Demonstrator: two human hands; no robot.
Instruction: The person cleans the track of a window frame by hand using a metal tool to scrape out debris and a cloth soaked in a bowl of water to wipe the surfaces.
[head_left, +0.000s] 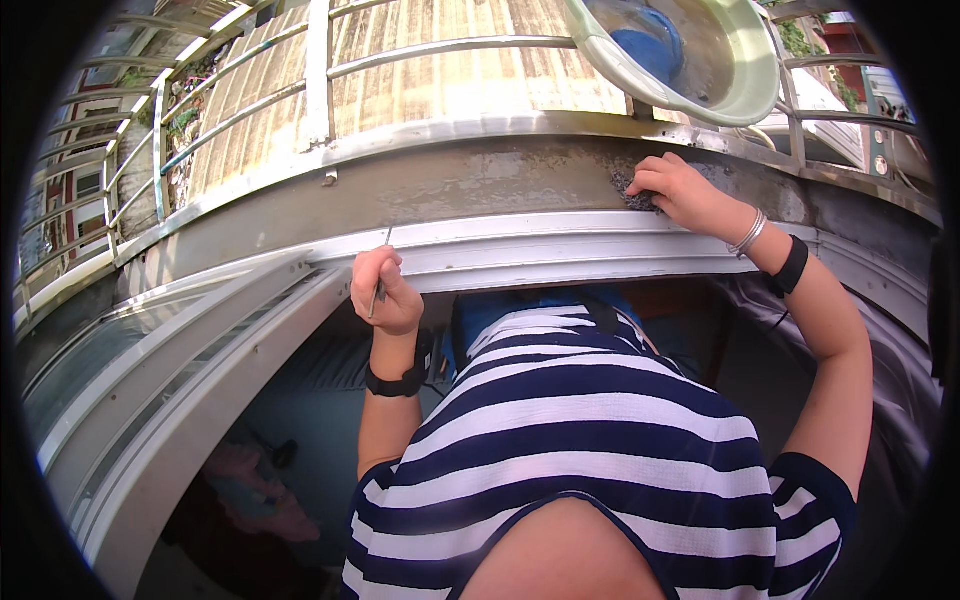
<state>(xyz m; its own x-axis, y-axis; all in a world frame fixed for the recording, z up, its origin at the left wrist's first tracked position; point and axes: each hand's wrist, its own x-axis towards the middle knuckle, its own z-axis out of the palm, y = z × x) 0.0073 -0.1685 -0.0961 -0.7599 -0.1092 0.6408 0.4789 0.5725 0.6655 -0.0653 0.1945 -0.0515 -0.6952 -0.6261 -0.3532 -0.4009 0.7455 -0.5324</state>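
Note:
My right hand (684, 196) presses a dark, fuzzy scouring pad (628, 187) against the wet concrete window ledge (480, 176). Fingers cover much of the pad. Over the white window track (510, 244), my left hand (388, 289) is closed around a thin rod-like tool (388, 235). One end of it sticks up past the fingers and the other shows below the fist; what kind of tool it is cannot be told. Damp, paler patches mark the ledge left of the pad.
A pale green plastic basin (761, 75) with murky water and a blue object (652, 45) stands beyond the metal railing (450, 46). Sliding window panes (180, 375) fill the left side. Corrugated roofing (450, 86) lies outside. A curtain (862, 352) hangs at right.

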